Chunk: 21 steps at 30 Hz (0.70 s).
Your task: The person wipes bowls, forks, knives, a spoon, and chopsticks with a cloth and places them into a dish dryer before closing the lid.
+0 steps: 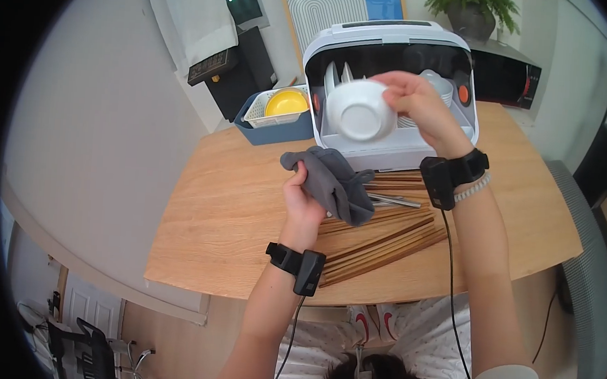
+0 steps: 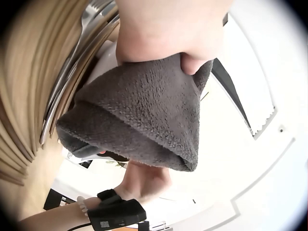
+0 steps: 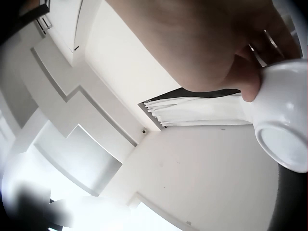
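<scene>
In the head view my right hand (image 1: 427,112) pinches a white bowl (image 1: 359,112) at its rim, with the bowl's round foot turned toward me. The thumb lies against the bowl's (image 3: 284,103) outer wall in the right wrist view. The bowl is in front of an open white dish cabinet (image 1: 397,155), where white plates (image 1: 331,75) stand at left and white bowls (image 1: 437,86) sit at right. Lower and to the left, my left hand (image 1: 304,202) grips a folded dark grey cloth (image 1: 335,188), thumb on top. The cloth (image 2: 144,110) hangs over its fingers, which are mostly hidden.
Wooden chopsticks (image 1: 383,251) and metal cutlery (image 1: 395,201) lie on the wooden table (image 1: 210,218) under the hands. Left of the cabinet, a blue bin (image 1: 268,135) holds a white basket with a yellow bowl (image 1: 287,103). A black appliance (image 1: 505,80) stands behind at right. Cables hang from both wrists.
</scene>
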Tool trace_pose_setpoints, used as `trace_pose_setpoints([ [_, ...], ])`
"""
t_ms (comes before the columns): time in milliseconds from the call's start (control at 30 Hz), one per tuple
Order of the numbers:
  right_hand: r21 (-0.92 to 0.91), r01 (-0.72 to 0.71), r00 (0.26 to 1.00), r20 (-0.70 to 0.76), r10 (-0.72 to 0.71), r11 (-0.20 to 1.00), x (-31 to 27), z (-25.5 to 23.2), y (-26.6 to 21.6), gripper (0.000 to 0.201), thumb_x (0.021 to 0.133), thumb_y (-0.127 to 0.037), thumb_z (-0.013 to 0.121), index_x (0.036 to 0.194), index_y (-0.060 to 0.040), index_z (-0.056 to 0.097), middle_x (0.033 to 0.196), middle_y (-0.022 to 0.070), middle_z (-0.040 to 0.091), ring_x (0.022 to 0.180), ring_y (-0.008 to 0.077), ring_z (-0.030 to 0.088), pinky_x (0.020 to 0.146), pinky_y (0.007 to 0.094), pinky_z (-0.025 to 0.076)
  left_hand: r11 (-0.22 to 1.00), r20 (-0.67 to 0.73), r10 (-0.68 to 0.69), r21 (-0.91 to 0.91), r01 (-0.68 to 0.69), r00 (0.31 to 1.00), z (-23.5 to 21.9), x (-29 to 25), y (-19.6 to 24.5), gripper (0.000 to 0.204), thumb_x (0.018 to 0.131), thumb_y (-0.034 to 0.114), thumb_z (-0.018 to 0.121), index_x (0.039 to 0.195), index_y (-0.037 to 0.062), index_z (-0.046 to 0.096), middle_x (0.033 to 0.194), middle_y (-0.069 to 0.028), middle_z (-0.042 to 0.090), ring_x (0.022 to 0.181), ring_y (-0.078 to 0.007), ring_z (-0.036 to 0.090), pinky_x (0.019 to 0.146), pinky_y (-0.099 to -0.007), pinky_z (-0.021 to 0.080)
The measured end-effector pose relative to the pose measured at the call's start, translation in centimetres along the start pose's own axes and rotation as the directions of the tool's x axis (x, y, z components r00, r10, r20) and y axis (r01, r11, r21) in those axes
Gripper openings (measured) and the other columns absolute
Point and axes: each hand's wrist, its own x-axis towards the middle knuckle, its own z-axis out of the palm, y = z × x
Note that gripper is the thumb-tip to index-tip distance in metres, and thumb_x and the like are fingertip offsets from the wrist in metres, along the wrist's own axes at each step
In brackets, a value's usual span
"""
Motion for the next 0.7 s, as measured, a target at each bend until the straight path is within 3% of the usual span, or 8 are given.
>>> trace_pose_setpoints([
  [33, -0.009, 0.145, 0.978, -0.148, -0.145, 0.989, 0.2, -0.8, -0.3, 0.023, 0.084, -0.005, 0.050, 0.105, -0.0011, 0.059, 0.093, 0.0044, 0.063, 0.083, 0.0093, 0.057, 0.072, 0.0244, 0.044, 1.000, 0.005, -0.001, -0.004, 0.001, 1.000, -0.2, 0.2, 0.2, 0.031, 0.091, 0.029, 0.043, 0.112, 0.0061, 0.049, 0.113, -0.0082, 0.054, 0.106, -0.0268, 0.049, 0.093, -0.0426, 0.037],
  [67, -0.014, 0.145, 0.978, -0.149, -0.145, 0.989, 0.4, -1.7, -0.2, 0.023, 0.084, -0.005, 0.050, 0.105, -0.0011, 0.059, 0.093, 0.0044, 0.063, 0.083, 0.0093, 0.057, 0.072, 0.0244, 0.044, 0.999, -0.001, 0.003, -0.035, -0.003, 1.000, -0.5, 0.3, 0.3, 0.031, 0.091, 0.029, 0.043, 0.112, 0.0063, 0.049, 0.112, -0.0083, 0.054, 0.105, -0.0271, 0.049, 0.093, -0.0426, 0.037],
  [133, -0.395, 0.371, 0.817, -0.292, -0.498, 0.841, 0.6, -3.5, 0.4, 0.021, 0.082, -0.001, 0.049, 0.100, -0.0015, 0.060, 0.090, 0.0096, 0.064, 0.083, 0.0155, 0.059, 0.070, 0.0256, 0.045, 0.998, -0.011, 0.002, -0.066, -0.003, 1.000, -0.4, 0.2, 0.2, 0.031, 0.091, 0.029, 0.043, 0.111, 0.0065, 0.050, 0.112, -0.0084, 0.054, 0.105, -0.0274, 0.049, 0.093, -0.0426, 0.037],
  [167, -0.396, 0.368, 0.818, -0.293, -0.496, 0.841, 0.5, -4.1, 1.0, 0.021, 0.082, -0.001, 0.049, 0.100, -0.0015, 0.060, 0.090, 0.0096, 0.064, 0.083, 0.0155, 0.059, 0.070, 0.0256, 0.045, 0.998, -0.015, -0.005, -0.063, 0.004, 1.000, -0.1, 0.0, 0.2, 0.031, 0.091, 0.029, 0.043, 0.111, 0.0065, 0.050, 0.112, -0.0086, 0.054, 0.105, -0.0276, 0.049, 0.093, -0.0427, 0.037],
  [233, -0.835, 0.063, 0.763, -0.313, -0.565, 0.547, 0.4, -5.1, 2.5, 0.020, 0.079, 0.000, 0.050, 0.095, -0.0023, 0.061, 0.088, 0.0138, 0.063, 0.081, 0.0236, 0.060, 0.072, 0.0290, 0.046, 0.998, -0.020, -0.010, -0.059, 0.009, 1.000, -0.1, 0.0, 0.1, 0.031, 0.091, 0.029, 0.044, 0.111, 0.0065, 0.050, 0.111, -0.0088, 0.054, 0.104, -0.0279, 0.049, 0.092, -0.0429, 0.037],
  [367, -0.857, 0.117, 0.784, -0.231, -0.576, 0.503, 1.2, -7.0, 6.7, 0.024, 0.072, 0.003, 0.050, 0.090, -0.0049, 0.065, 0.086, 0.0171, 0.063, 0.080, 0.0306, 0.059, 0.074, 0.0329, 0.046, 0.999, -0.007, -0.024, -0.037, 0.024, 1.000, -0.8, 0.4, -0.1, 0.030, 0.090, 0.028, 0.045, 0.110, 0.0065, 0.050, 0.110, -0.0087, 0.055, 0.102, -0.0277, 0.050, 0.090, -0.0426, 0.038],
  [433, -0.828, -0.032, 0.920, -0.243, -0.307, 0.560, 1.4, -7.6, 7.7, 0.025, 0.073, 0.001, 0.046, 0.089, -0.0024, 0.066, 0.083, 0.0188, 0.063, 0.079, 0.0311, 0.061, 0.071, 0.0337, 0.046, 0.999, -0.014, -0.029, -0.033, 0.029, 0.999, -0.8, 0.5, 0.0, 0.030, 0.090, 0.028, 0.045, 0.110, 0.0065, 0.050, 0.110, -0.0087, 0.055, 0.102, -0.0276, 0.050, 0.090, -0.0425, 0.038],
  [700, -0.869, -0.041, 0.924, -0.221, -0.312, 0.494, 1.6, -6.7, 7.5, 0.030, 0.070, -0.007, 0.047, 0.090, -0.0072, 0.068, 0.083, 0.0187, 0.063, 0.080, 0.0328, 0.060, 0.081, 0.0384, 0.044, 0.999, 0.002, -0.037, -0.020, 0.037, 0.999, -0.9, 0.5, 0.0, 0.030, 0.090, 0.027, 0.045, 0.110, 0.0061, 0.050, 0.110, -0.0089, 0.055, 0.103, -0.0279, 0.050, 0.091, -0.0430, 0.037],
])
